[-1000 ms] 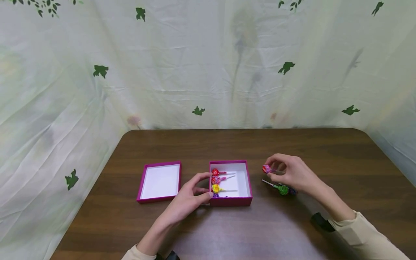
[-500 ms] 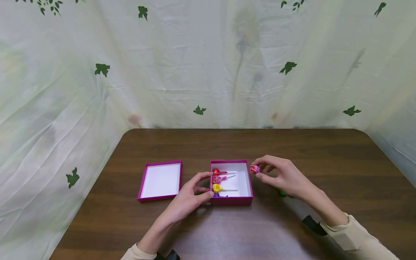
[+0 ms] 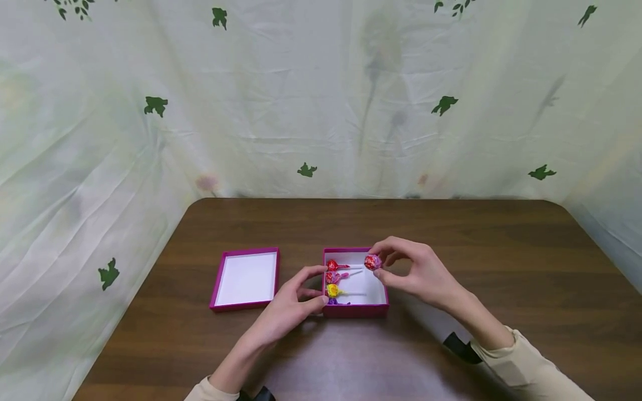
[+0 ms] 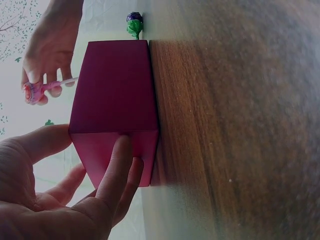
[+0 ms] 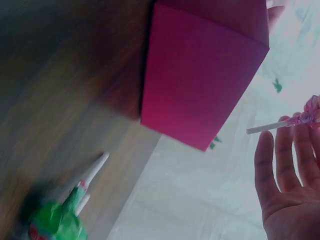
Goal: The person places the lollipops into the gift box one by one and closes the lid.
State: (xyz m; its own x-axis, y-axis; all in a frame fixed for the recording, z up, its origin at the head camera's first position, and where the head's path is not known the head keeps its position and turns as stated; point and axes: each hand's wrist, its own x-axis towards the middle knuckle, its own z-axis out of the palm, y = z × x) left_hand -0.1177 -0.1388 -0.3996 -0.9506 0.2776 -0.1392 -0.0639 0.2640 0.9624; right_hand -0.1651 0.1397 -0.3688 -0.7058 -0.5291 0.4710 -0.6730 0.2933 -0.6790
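My right hand point(image 3: 423, 275) pinches a red-and-pink wrapped lollipop point(image 3: 373, 262) over the right part of a magenta box point(image 3: 355, 311). Its white stick point(image 5: 265, 128) shows in the right wrist view. My left hand point(image 3: 286, 312) touches the box at its left side, fingertips on the wall and rim. Inside, along the left wall, lie a red lollipop point(image 3: 332, 265), a pink lollipop point(image 3: 333, 277), a yellow lollipop point(image 3: 333, 290) and, partly hidden by the front wall, a purple lollipop point(image 3: 333, 301).
The box's lid point(image 3: 239, 305) lies white side up at the left on the brown table point(image 3: 321, 223). Right of the box lie a green lollipop point(image 5: 57, 222) and a dark purple one point(image 4: 134, 16), hidden by my right arm in the head view. A pale curtain point(image 3: 271, 111) hangs behind.
My right hand has carried the red-and-pink lollipop leftward from above the loose lollipops to over the box. My left hand has stayed at the box's left side.
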